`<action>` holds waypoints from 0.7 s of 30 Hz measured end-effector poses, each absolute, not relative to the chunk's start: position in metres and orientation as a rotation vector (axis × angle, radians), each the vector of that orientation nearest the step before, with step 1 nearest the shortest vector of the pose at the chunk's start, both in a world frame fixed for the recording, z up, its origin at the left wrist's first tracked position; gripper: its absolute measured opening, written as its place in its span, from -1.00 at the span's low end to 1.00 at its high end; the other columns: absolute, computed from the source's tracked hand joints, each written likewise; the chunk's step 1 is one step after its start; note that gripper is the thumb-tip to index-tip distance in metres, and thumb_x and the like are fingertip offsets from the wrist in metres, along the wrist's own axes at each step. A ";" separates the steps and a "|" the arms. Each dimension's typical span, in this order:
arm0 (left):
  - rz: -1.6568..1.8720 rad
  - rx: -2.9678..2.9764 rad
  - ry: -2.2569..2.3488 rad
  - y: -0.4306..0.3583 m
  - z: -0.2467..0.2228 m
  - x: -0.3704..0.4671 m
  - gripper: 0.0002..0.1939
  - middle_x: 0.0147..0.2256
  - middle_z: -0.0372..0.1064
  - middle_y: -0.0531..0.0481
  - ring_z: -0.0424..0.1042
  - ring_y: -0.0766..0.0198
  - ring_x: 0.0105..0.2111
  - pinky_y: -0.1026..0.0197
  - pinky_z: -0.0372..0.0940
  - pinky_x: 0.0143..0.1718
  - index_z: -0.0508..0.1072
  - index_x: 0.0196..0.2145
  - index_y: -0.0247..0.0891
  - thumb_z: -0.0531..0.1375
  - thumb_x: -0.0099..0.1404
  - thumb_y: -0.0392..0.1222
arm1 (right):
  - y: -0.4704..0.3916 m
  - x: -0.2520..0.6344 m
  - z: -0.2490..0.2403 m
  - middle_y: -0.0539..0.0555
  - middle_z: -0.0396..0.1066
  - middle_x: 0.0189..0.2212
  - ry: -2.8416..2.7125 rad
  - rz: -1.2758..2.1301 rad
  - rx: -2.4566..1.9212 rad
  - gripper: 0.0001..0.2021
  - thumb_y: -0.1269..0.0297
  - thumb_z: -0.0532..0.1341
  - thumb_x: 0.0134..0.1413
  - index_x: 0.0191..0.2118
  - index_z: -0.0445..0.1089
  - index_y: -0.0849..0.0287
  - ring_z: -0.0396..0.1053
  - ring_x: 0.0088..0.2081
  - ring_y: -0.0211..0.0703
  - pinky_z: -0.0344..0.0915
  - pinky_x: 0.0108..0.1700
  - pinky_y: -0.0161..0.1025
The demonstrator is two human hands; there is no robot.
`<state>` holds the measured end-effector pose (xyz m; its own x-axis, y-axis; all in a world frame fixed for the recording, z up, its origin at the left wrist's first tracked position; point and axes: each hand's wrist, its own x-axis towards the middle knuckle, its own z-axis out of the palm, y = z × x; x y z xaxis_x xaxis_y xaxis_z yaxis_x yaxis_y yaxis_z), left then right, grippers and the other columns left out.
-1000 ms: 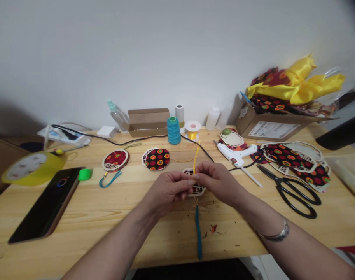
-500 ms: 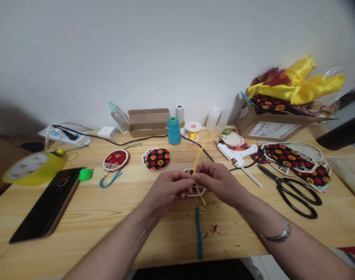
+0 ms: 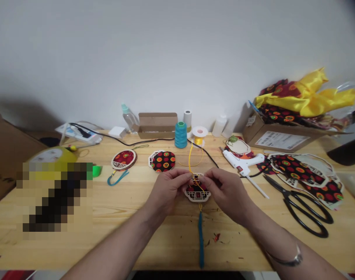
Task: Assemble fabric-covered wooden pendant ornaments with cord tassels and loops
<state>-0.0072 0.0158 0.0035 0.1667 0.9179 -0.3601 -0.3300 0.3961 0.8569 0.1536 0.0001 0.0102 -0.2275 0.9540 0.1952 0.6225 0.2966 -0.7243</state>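
A small ornament (image 3: 197,195) with a pale cut-out lattice frame over dark red patterned fabric lies on the table between my hands. A blue tassel (image 3: 201,241) hangs from its near end on a yellow loop. A thin yellow cord (image 3: 190,157) rises above the ornament's far end, and another length crosses its face. My left hand (image 3: 172,190) is closed, thumb and forefinger pinching the cord at the ornament's upper left. My right hand (image 3: 227,190) pinches the cord at the upper right; its fingertips are partly hidden.
Black scissors (image 3: 298,206) and a white glue gun (image 3: 243,163) lie to the right, by fabric pieces (image 3: 302,171). Behind stand a teal thread cone (image 3: 181,136) and a yellow cord spool (image 3: 199,133). A finished round ornament (image 3: 124,158) and an octagonal piece (image 3: 162,161) lie left. A cardboard box (image 3: 278,134) stands back right.
My hands have come slightly apart, showing more of the ornament. The yellow cord's upper length now leans left instead of right. The view has shifted, and the phone at left is now pixelated.
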 end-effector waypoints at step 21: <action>0.993 0.511 0.902 0.014 0.001 -0.009 -0.83 -0.66 0.33 0.10 0.04 0.62 -0.76 0.50 -0.17 -0.74 0.44 -0.49 -0.36 0.34 -0.07 -0.29 | -0.012 0.143 -0.001 0.05 0.30 -0.55 -2.508 -0.325 -0.914 -0.88 0.42 0.11 0.10 -0.43 0.33 0.21 0.20 -0.48 -0.17 0.01 -0.47 -0.20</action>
